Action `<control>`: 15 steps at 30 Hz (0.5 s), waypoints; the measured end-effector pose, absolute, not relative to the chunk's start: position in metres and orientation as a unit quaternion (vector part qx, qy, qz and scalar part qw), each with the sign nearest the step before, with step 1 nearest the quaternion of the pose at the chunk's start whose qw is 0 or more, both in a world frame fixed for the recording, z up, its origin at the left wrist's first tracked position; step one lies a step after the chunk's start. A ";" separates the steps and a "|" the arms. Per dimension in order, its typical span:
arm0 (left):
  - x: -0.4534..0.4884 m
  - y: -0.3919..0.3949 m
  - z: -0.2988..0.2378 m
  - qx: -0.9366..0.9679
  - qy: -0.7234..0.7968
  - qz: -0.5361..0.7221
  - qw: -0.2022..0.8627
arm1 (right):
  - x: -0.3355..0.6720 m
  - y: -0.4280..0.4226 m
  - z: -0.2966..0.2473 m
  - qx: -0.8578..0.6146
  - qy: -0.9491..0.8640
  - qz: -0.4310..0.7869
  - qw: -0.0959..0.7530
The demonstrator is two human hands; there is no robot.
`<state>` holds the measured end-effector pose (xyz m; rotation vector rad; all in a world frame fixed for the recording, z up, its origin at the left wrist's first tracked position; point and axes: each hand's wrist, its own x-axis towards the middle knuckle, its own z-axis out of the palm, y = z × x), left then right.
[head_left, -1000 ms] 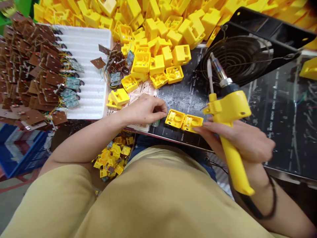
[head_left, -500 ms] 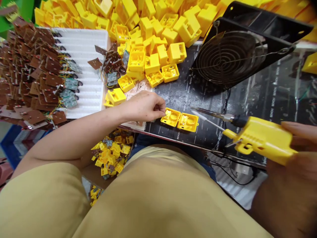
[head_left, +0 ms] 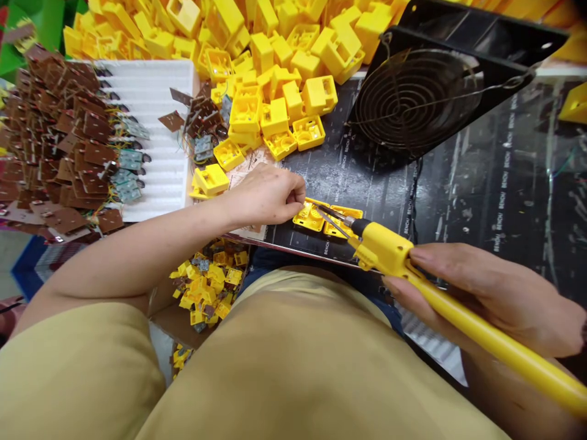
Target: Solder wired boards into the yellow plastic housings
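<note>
My right hand (head_left: 486, 293) is closed around the long yellow handle of a soldering iron (head_left: 389, 250). The iron's metal tip points left and rests over two open yellow plastic housings (head_left: 342, 221) that lie side by side on the black mat (head_left: 367, 177). My left hand (head_left: 268, 195) sits at the left edge of those housings, fingers pinched together against the nearest housing (head_left: 308, 215). Whether something small sits between the fingertips is hidden.
A heap of yellow housings (head_left: 257, 55) fills the back. A white tray (head_left: 156, 104) at left carries brown circuit boards (head_left: 59, 140). A black fan (head_left: 422, 91) leans at back right. A box of yellow parts (head_left: 206, 293) sits below the table edge.
The soldering iron has swung from upright to pointing left and its tip has come down onto the two housings. My left hand has stayed at their left edge.
</note>
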<state>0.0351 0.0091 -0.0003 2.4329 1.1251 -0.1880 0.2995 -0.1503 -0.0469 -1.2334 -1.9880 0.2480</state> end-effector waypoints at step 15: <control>0.047 0.009 0.009 0.909 0.343 -0.185 0.145 | 0.285 -0.135 -0.026 -0.429 -0.824 0.113 0.352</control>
